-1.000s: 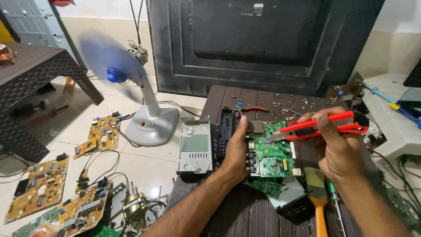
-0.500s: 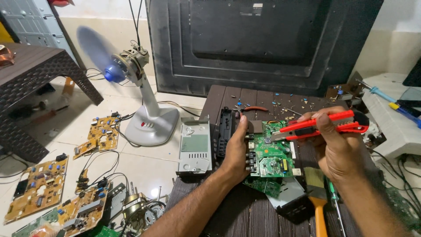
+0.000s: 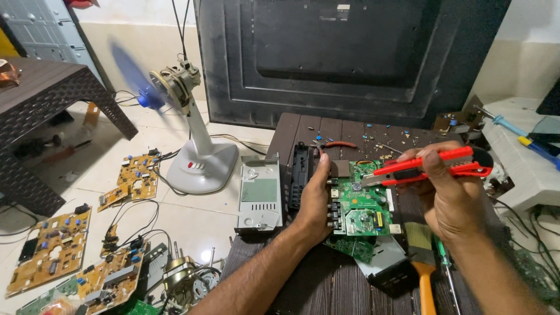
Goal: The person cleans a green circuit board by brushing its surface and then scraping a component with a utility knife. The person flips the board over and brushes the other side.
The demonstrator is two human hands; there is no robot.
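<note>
Mid-job by the look of it: left hand (image 3: 315,201) lies over the left edge of a green circuit board (image 3: 359,201), fingers curled down on it, pinning it to the dark slatted table (image 3: 326,280). Right hand (image 3: 452,195) is clenched around a red utility knife (image 3: 434,166), held level just above the board's upper right part, its tip pointing left toward the board's top edge; cannot tell if the blade touches the board.

Done so far, judging from the layout: the board is out of any housing and lies bare on the table; a black plastic part (image 3: 300,175) stands just left of the left hand, a grey metal module (image 3: 259,195) beside it at the table edge. Small clipped bits (image 3: 379,143) are scattered on the far side of the table, near red-handled pliers (image 3: 338,144).

Left: the cutting or scraping on the board looks unfinished, the knife being poised over it. An orange-handled brush (image 3: 421,262) lies untouched near the right wrist. Yellow circuit boards (image 3: 131,181) lie on the floor beside a running fan (image 3: 195,140), well apart from the hands
</note>
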